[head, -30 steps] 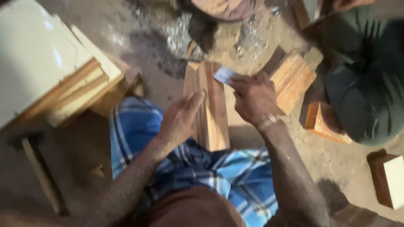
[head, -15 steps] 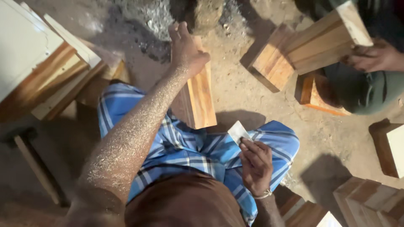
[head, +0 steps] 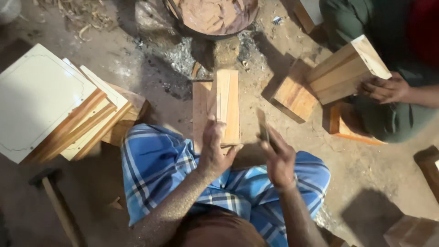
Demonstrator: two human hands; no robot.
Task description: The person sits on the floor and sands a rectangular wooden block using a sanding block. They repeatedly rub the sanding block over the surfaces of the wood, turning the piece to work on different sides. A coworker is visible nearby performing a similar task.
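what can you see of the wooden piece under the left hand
The wooden piece is a flat, light brown assembly of long planks lying side by side on the dusty ground, pointing away from the person toward a round pan. Its near end sits by the blue checked cloth. The left hand rests on that end, fingers spread over it.

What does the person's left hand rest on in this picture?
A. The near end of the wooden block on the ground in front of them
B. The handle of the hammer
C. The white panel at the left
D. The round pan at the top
A: the left hand lies on the near end of the wooden block; the hammer, white panel and round pan lie apart, untouched.
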